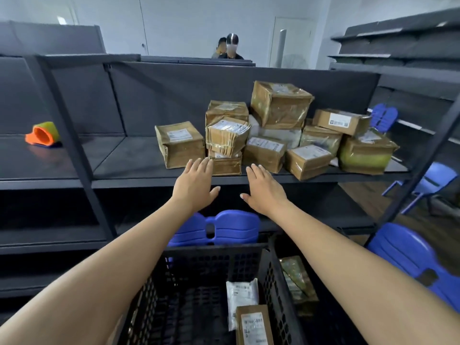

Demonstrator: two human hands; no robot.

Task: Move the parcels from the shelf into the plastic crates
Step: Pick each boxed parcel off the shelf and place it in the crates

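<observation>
- The left hand [195, 183] is spread flat, fingers straight, its grip wide open with nothing in it; the fingertips are just in front of the low flat parcel [225, 165] at the shelf's front edge.
- The right hand [263, 189] is likewise open and empty, reaching on the other side of that same parcel, palm down.
- That low parcel lies under a bundled stack [227, 135], with a squat box [179, 146] just to its left and more taped cardboard parcels piled to the right, the biggest one [280, 104] tilted on top.
- All sit on the dark shelf [119, 168], at its right half.
- Below the arms, a black plastic crate [211, 265] already holds a white pouch [242, 298] and a small box [254, 326]; a second crate [298, 282] beside it holds another parcel.
- Judged step: reaching for the next pick, both hands about to flank the front stack.
- Next move likely calls for closing in from both sides and lifting evenly, since the bundle on top could slide off.
</observation>
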